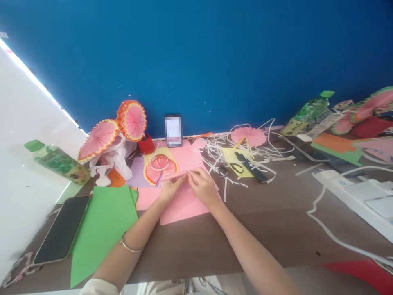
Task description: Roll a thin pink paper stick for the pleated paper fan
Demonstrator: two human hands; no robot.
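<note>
Whole back of the scene is one big blue wall [196, 61], and under it sits a dark brown desk [270, 221] that's pretty cluttered. On the left there's a big green sheet [102, 225], with pink sheets [187, 207] spread out in the middle. Over toward the right edge is a chunky white power strip [353, 196], and right of the pink stuff is a messy tangle of white strips [215, 144].

The person's left hand [170, 190] and right hand [202, 186] meet over the pink sheets. A black phone [63, 229] lies beside the green sheet, and a green-capped bottle [59, 162] leans at far left. Nearby are two pleated pink fans with orange and yellow edges, one lower left [100, 139] and one higher up [134, 121]. A smaller phone [173, 131] stands upright near the wall, screen blurred out.

Going tinier: a small pleated fan [153, 174] sits just beyond the left hand with a ring [159, 169] on it. Last up, a thin piece of pink paper [173, 176], right between the hands; the fingers on both sides are pinched onto it.
</note>
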